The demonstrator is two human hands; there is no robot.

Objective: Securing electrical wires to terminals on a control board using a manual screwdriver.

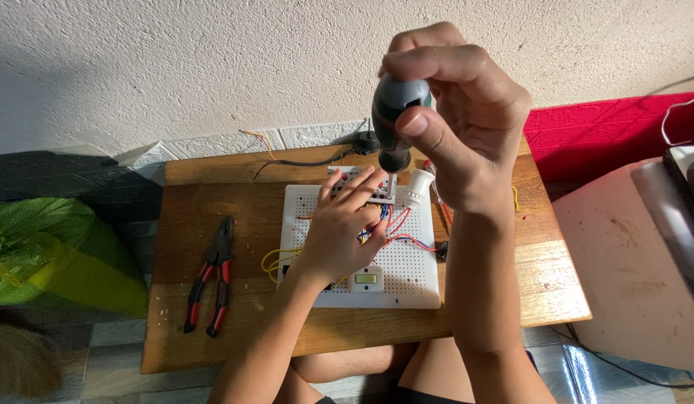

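Screwdriver (pixel 396 120): upper centre of the frame, standing upright with its dark grey-green handle at the top and its tip hidden behind the fingers below. It looks stiff, light and hard; the smooth rounded handle seems the natural place to take hold.

Right hand (pixel 459 127): upper centre, closed around the screwdriver handle, thumb pressed across the front and fingers curled over the cap.

Left hand (pixel 343 232): centre of the frame, fingers spread and lying flat on the wiring below the tool, clasping nothing that can be seen.

White perforated board (pixel 418 277): centre, lying on the counter, carrying a white lamp holder (pixel 418 187) at its upper right and a small switch (pixel 366 279) near its lower edge. Probably rigid plastic, light.

Wires (pixel 407 238): red, blue and yellow, thin and pliable, looping across the board and off its left edge.

Pliers (pixel 212 280): left of the board, red-and-black grips, lying apart from both hands.

Wooden counter (pixel 190 202): small and low, against a rough white wall.

Green sack (pixel 55 254): far left of the frame, on the floor.
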